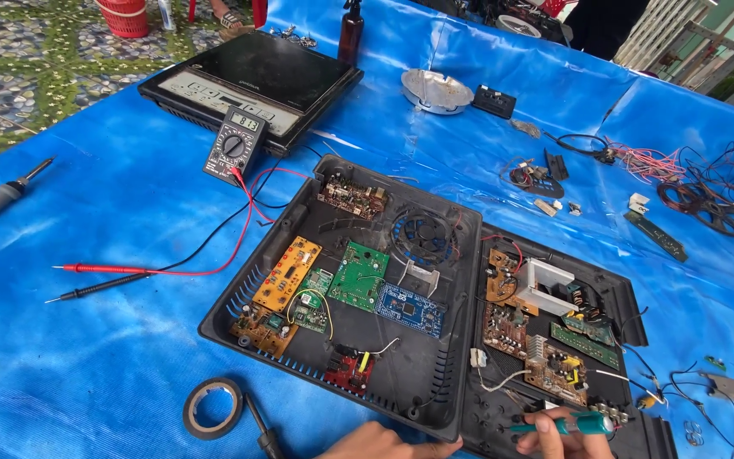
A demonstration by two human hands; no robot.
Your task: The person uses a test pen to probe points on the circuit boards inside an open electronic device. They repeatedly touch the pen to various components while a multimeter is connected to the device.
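right hand (554, 429): closed round green tool (573, 423), near edge of tarp (87, 357), over right tray (630, 297) | left hand (380, 444): touching left tray (239, 293) near rim, grip unclear | tape (212, 407) beside it

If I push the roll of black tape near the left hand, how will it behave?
The roll of black tape lies flat on the blue tarp, so it would probably slide, not roll. It looks light, being a thin open ring. The wrinkled tarp might snag it.
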